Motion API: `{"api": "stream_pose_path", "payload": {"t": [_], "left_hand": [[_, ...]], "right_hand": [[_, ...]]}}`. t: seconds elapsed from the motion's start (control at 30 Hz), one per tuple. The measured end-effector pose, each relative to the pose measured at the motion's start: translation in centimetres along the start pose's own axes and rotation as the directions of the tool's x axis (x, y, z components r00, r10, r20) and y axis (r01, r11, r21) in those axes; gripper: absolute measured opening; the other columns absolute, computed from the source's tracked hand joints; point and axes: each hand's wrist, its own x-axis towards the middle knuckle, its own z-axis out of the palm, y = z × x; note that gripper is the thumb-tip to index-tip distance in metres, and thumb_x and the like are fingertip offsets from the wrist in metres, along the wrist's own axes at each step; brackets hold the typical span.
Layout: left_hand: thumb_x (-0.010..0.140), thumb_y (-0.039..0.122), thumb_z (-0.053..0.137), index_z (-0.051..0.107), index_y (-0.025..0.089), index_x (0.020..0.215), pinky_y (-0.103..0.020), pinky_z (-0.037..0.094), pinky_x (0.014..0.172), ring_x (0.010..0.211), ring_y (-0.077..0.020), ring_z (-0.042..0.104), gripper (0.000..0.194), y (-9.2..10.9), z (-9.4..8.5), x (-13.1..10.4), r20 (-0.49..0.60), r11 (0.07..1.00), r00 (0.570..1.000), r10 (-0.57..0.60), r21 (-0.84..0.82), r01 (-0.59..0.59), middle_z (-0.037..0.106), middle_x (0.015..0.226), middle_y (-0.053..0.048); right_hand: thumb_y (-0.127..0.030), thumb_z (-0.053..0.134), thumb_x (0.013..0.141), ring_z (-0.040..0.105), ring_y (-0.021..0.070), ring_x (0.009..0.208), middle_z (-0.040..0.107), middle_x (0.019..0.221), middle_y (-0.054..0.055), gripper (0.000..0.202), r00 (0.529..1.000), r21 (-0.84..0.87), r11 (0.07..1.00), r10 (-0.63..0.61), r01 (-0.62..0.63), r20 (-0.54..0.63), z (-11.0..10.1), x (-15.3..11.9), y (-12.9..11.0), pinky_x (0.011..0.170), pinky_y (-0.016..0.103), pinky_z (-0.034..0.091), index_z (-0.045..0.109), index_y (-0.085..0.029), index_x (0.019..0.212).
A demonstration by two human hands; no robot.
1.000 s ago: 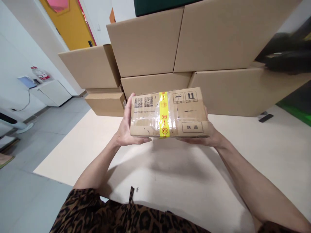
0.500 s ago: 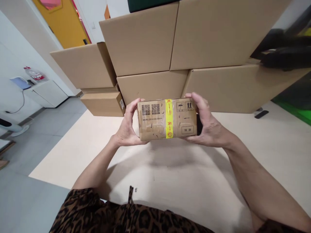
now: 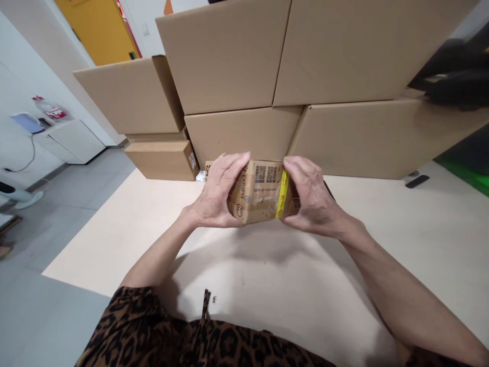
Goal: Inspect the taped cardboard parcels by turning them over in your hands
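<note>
Between my hands is a small brown cardboard box [image 3: 263,196] with printed square codes, dark lettering and a strip of yellow tape. It is turned at an angle, one vertical edge toward me, above the pale tabletop [image 3: 237,285]. My left hand [image 3: 219,191] grips the left side, thumb low and fingers over the upper edge. My right hand [image 3: 315,196] holds the other side near the yellow tape, thumb below and fingers on top. Both palms hide parts of the box. Behind my right hand a dark edge shows, which I cannot make out.
Large cardboard boxes [image 3: 229,61] are stacked across the back of the table. A flatter carton [image 3: 158,162] stands at the left. A small black object [image 3: 417,181] lies at the right. Beyond the table's left edge are a white cabinet [image 3: 76,140] and a plastic bottle [image 3: 49,109].
The small box has turned about its upright axis, its taped face swinging right and its lettered left side coming into view. My hands have shifted their grip and moved closer together.
</note>
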Motion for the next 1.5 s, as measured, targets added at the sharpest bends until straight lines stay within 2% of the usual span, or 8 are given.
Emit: {"api": "stream_pose_path", "payload": {"t": [0.17, 0.33, 0.53, 0.63, 0.87, 0.97, 1.13, 1.5], "left_hand": [[0.077, 0.083, 0.078, -0.005, 0.028, 0.179, -0.072, 0.024, 0.137, 0.165, -0.0477, 0.034, 0.142, -1.8, 0.0, -0.2, 0.061, 0.998, 0.997, -0.054, 0.039, 0.051, 0.035, 0.178, -0.022], [0.074, 0.069, 0.084, 0.008, 0.027, 0.177, -0.07, 0.027, 0.136, 0.16, -0.0469, 0.039, 0.135, -3.9, -0.8, -1.8, 0.056, 0.986, 0.99, -0.132, 0.107, 0.125, 0.04, 0.172, -0.023], [0.076, 0.064, 0.079, 0.02, 0.026, 0.175, -0.067, 0.027, 0.135, 0.147, -0.0422, 0.052, 0.122, -2.5, -0.3, -1.9, 0.039, 0.977, 0.993, -0.114, 0.186, 0.105, 0.053, 0.159, -0.019], [0.076, 0.064, 0.079, 0.021, 0.026, 0.176, -0.067, 0.028, 0.133, 0.141, -0.0416, 0.055, 0.121, -1.7, 0.4, -1.5, 0.042, 0.966, 0.996, -0.084, 0.247, 0.071, 0.058, 0.154, -0.018], [0.075, 0.093, 0.074, 0.011, 0.03, 0.179, -0.072, 0.012, 0.138, 0.161, -0.0481, 0.04, 0.137, -2.9, -0.9, -1.6, 0.043, 0.975, 0.993, -0.109, 0.2, 0.098, 0.04, 0.175, -0.022], [0.067, 0.094, 0.08, 0.002, 0.029, 0.18, -0.07, 0.027, 0.136, 0.168, -0.0491, 0.03, 0.152, -4.4, -2.3, -2.2, 0.027, 0.98, 0.984, -0.174, 0.106, 0.17, 0.027, 0.182, -0.025], [0.064, 0.093, 0.085, -0.006, 0.035, 0.179, -0.072, 0.05, 0.121, 0.162, -0.0467, 0.046, 0.157, -5.9, -2.9, -3.0, 0.077, 0.976, 0.979, -0.19, -0.093, 0.197, 0.031, 0.179, -0.026], [0.068, 0.08, 0.09, 0.017, 0.034, 0.175, -0.061, 0.057, 0.119, 0.152, -0.0414, 0.057, 0.137, -4.9, -2.6, -2.7, -0.001, 0.957, 0.975, -0.222, -0.193, 0.218, 0.043, 0.171, -0.022]], "right_hand": [[-0.038, 0.079, 0.076, 0.052, 0.0467, 0.151, 0.047, 0.166, 0.015, 0.119, 0.991, 0.111, 0.994, 0.025, -0.011, -0.13, 0.4, -0.7, 1.7, 0.121, 0.075, 0.048, 0.017, -0.036, 0.177], [-0.04, 0.08, 0.075, 0.04, 0.0438, 0.161, 0.036, 0.174, 0.014, 0.126, 0.993, 0.206, 0.978, 0.045, -0.023, -0.105, 0.8, -1.6, 3.1, 0.129, 0.075, 0.04, 0.008, -0.039, 0.179], [-0.062, 0.083, 0.08, 0.033, 0.0486, 0.165, 0.023, 0.183, 0.014, 0.135, 0.999, 0.148, 0.988, 0.046, -0.045, 0.0, 0.3, -1.0, 1.1, 0.129, 0.081, 0.034, -0.004, -0.038, 0.18], [-0.045, 0.085, 0.081, 0.037, 0.0471, 0.163, 0.025, 0.181, 0.014, 0.133, 1.0, 0.182, 0.983, 0.019, -0.019, 0.002, 0.0, -0.6, -0.4, 0.126, 0.076, 0.044, -0.004, -0.04, 0.179], [-0.049, 0.086, 0.078, 0.046, 0.0504, 0.156, 0.032, 0.177, 0.014, 0.127, 0.994, 0.206, 0.976, 0.092, -0.076, -0.067, -0.9, -0.3, 0.0, 0.118, 0.076, 0.048, 0.001, -0.051, 0.173], [-0.063, 0.079, 0.082, 0.043, 0.0517, 0.158, 0.031, 0.178, 0.014, 0.122, 0.987, 0.173, 0.979, 0.125, -0.107, -0.097, -1.8, 0.1, 0.2, 0.11, 0.076, 0.053, -0.001, -0.051, 0.173], [-0.07, 0.066, 0.089, 0.05, 0.0468, 0.153, 0.03, 0.176, 0.014, 0.108, 0.978, 0.245, 0.956, 0.187, -0.159, -0.096, -2.2, 0.3, -0.2, 0.1, 0.068, 0.062, -0.002, -0.05, 0.17], [-0.059, 0.08, 0.089, 0.029, 0.0547, 0.166, 0.02, 0.181, 0.018, 0.121, 0.984, 0.098, 0.984, 0.136, -0.148, 0.117, -2.0, -0.6, 2.1, 0.127, 0.078, 0.042, -0.001, -0.04, 0.177]]}}
